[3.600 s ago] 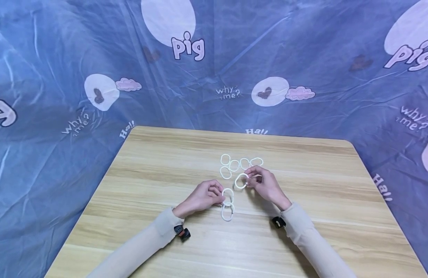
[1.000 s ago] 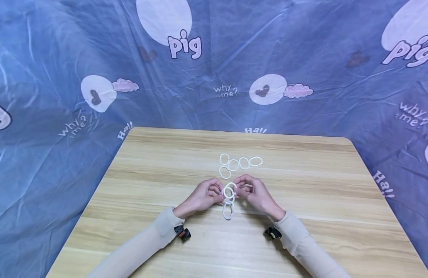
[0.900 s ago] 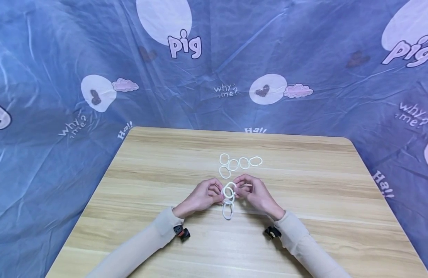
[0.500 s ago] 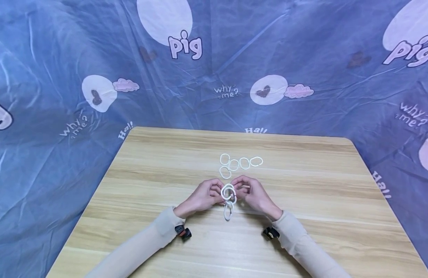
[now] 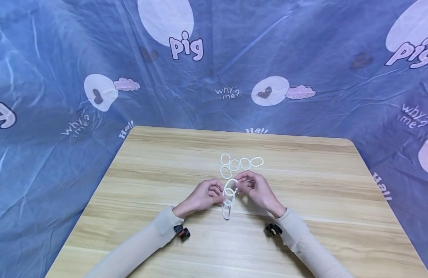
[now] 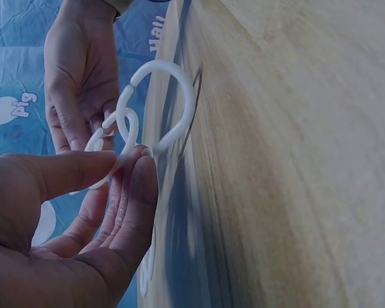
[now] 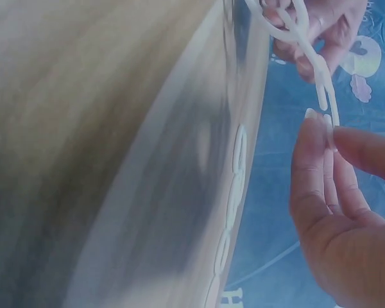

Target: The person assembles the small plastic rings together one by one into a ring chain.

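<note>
My left hand (image 5: 201, 197) pinches a white plastic shower curtain ring (image 6: 129, 131) between thumb and fingers. From that ring hangs a second ring (image 6: 186, 102), tilted above the wood in the left wrist view. My right hand (image 5: 258, 191) pinches a third ring (image 5: 228, 183), held up and away from the body. It passes through the left hand's ring, so the three form a short chain. A gap shows in the third ring just beyond my right fingertips (image 7: 311, 115) in the right wrist view.
Several more white rings (image 5: 245, 168) lie flat on the wooden table (image 5: 158, 162) beyond my hands, edges close or touching. A blue printed cloth (image 5: 214, 69) hangs behind and beside the table. Small black devices are strapped to both wrists.
My right hand brought its ring in from the right to the left hand's ring, and they overlapped. Since half a second ago it has drawn back up and right, the ring linked.
</note>
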